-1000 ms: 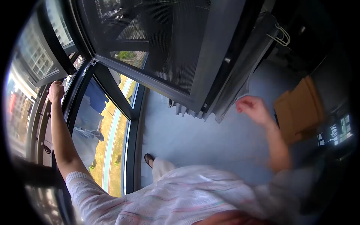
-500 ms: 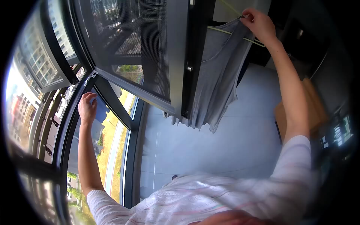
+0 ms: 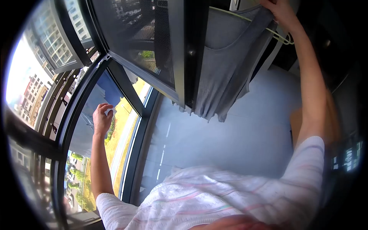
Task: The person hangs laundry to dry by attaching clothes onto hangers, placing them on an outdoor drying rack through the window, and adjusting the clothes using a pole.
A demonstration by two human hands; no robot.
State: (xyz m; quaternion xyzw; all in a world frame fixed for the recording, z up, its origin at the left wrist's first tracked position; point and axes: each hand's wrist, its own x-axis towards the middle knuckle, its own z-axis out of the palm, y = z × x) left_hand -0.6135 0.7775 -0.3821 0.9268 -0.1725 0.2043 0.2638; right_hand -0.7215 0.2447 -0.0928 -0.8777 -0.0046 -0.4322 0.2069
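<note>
A grey tank top (image 3: 230, 65) with a ragged lower edge hangs on a thin yellow-green hanger (image 3: 281, 36). At the upper right, my right hand (image 3: 281, 15) is closed on the shoulder strap of the tank top, close to the hanger; the frame's top edge cuts off part of the hand. My left hand (image 3: 102, 119) is raised in front of the window pane on the left. Its fingers are loosely curled, with a gap between thumb and forefinger, and nothing is in it.
A screened window sash (image 3: 142, 46) juts inward between my arms, its dark edge beside the tank top. Window frames (image 3: 82, 107) run down the left, with buildings and a road outside. Grey floor (image 3: 214, 145) lies below; a brown box (image 3: 297, 122) stands at right.
My view has shifted. My left hand has come away from the window frame, downward and to the right in view. My right hand and the tank top sit higher and farther right.
</note>
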